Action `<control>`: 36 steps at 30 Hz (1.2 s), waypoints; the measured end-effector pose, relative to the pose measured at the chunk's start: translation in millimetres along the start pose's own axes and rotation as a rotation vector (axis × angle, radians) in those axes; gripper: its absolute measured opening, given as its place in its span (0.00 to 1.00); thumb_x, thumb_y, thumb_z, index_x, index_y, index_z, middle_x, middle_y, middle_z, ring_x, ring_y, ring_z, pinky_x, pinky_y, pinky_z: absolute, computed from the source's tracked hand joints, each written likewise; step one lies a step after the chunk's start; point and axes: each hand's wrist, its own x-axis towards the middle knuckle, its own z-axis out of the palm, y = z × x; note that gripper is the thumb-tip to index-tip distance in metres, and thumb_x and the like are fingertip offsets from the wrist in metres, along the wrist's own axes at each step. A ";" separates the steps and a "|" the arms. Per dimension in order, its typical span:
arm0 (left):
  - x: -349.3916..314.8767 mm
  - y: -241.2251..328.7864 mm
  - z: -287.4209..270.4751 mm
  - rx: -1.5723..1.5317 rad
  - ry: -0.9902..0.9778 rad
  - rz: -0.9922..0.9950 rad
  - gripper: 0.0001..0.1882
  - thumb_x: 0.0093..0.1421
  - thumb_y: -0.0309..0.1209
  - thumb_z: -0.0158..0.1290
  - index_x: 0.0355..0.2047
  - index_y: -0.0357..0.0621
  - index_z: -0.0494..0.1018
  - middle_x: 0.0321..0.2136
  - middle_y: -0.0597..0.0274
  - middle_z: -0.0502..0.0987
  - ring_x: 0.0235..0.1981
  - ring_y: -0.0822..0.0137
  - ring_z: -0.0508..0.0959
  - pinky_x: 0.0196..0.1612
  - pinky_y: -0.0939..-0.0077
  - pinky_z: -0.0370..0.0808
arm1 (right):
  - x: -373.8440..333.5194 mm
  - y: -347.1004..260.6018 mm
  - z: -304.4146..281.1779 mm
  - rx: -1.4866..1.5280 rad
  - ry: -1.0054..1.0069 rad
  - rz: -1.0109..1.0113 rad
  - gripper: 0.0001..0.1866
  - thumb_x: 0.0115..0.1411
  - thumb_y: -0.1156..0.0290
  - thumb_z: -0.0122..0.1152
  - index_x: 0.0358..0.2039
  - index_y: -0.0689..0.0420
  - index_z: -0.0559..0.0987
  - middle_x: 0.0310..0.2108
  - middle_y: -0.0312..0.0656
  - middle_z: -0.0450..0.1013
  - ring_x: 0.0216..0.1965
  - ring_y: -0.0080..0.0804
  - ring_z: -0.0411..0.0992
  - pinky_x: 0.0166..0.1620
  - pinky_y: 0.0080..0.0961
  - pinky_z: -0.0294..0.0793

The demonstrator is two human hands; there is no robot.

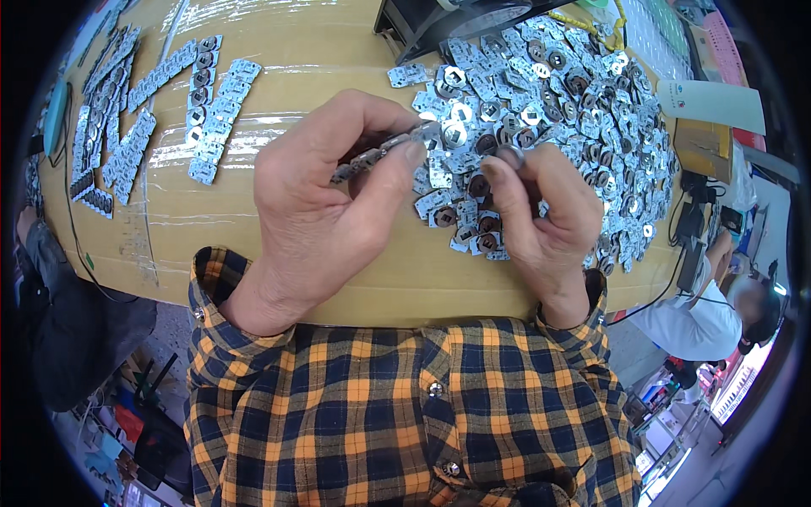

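Note:
My left hand [312, 207] is closed on a strip of small circuit boards [372, 157], pinched between thumb and fingers and seen nearly edge-on. My right hand [549, 211], a little to the right, pinches a small round dark metal piece [510, 156] between thumb and forefinger. Whether that piece is a loose disc or part of a board, I cannot tell. The two held things are apart. Behind and around my right hand spreads a big heap of small pale-blue circuit boards [541, 110], many bearing round metal discs.
Several board strips [224, 122] lie at the table's left. A black box-shaped device [439, 25] stands at the far side. At right are a cardboard box [704, 150], a pale sheet [714, 103] and black cables. Other people sit at left and right [697, 325].

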 end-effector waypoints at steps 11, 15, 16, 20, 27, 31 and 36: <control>-0.3 -3.6 -0.5 0.052 -0.013 -0.006 0.07 0.55 0.19 0.57 0.36 0.34 0.75 0.27 0.67 0.78 0.28 0.83 0.75 0.32 0.89 0.69 | 3.9 -8.9 4.3 -0.024 -0.107 0.072 0.08 0.49 0.79 0.69 0.24 0.61 0.76 0.19 0.37 0.69 0.15 0.22 0.68 0.17 0.20 0.63; 0.1 -0.8 1.4 0.038 -0.019 -0.001 0.07 0.55 0.20 0.58 0.36 0.35 0.75 0.26 0.68 0.78 0.27 0.84 0.74 0.31 0.90 0.68 | 3.7 -8.0 4.2 -0.024 -0.049 0.036 0.07 0.50 0.80 0.68 0.24 0.61 0.76 0.19 0.36 0.69 0.15 0.21 0.68 0.17 0.19 0.63; 0.3 -0.3 1.9 0.028 -0.017 -0.005 0.07 0.55 0.20 0.58 0.35 0.35 0.75 0.25 0.69 0.78 0.27 0.84 0.74 0.30 0.91 0.67 | 3.5 -6.0 5.1 -0.028 -0.015 0.028 0.07 0.50 0.80 0.68 0.24 0.61 0.76 0.19 0.37 0.69 0.15 0.22 0.68 0.17 0.19 0.63; 0.1 -3.3 0.6 0.038 -0.012 0.015 0.07 0.55 0.20 0.58 0.35 0.35 0.75 0.25 0.70 0.77 0.26 0.85 0.73 0.29 0.91 0.66 | 5.2 -1.1 8.3 -0.073 -0.037 0.008 0.04 0.54 0.80 0.66 0.28 0.63 0.78 0.23 0.35 0.71 0.19 0.15 0.66 0.20 0.14 0.61; -0.9 -1.4 -2.6 0.007 -0.001 0.034 0.07 0.55 0.20 0.58 0.35 0.36 0.75 0.24 0.71 0.76 0.25 0.86 0.71 0.28 0.91 0.65 | 13.8 -1.9 16.4 -0.335 -0.027 -0.140 0.05 0.52 0.79 0.66 0.30 0.62 0.79 0.21 0.38 0.69 0.18 0.23 0.68 0.20 0.17 0.63; -1.1 -2.4 -2.7 -0.007 0.011 0.038 0.07 0.55 0.20 0.58 0.35 0.36 0.75 0.25 0.71 0.77 0.26 0.86 0.72 0.28 0.92 0.65 | 14.9 3.8 15.8 -0.301 -0.030 -0.141 0.04 0.53 0.79 0.65 0.30 0.62 0.79 0.20 0.37 0.68 0.18 0.23 0.65 0.20 0.17 0.61; 4.2 -0.4 -5.9 -0.300 -0.061 -0.093 0.07 0.55 0.22 0.59 0.35 0.35 0.75 0.24 0.66 0.78 0.24 0.82 0.74 0.27 0.89 0.68 | 13.3 -3.1 5.7 0.109 0.028 -0.048 0.05 0.59 0.75 0.61 0.30 0.64 0.78 0.21 0.34 0.70 0.18 0.14 0.62 0.21 0.14 0.58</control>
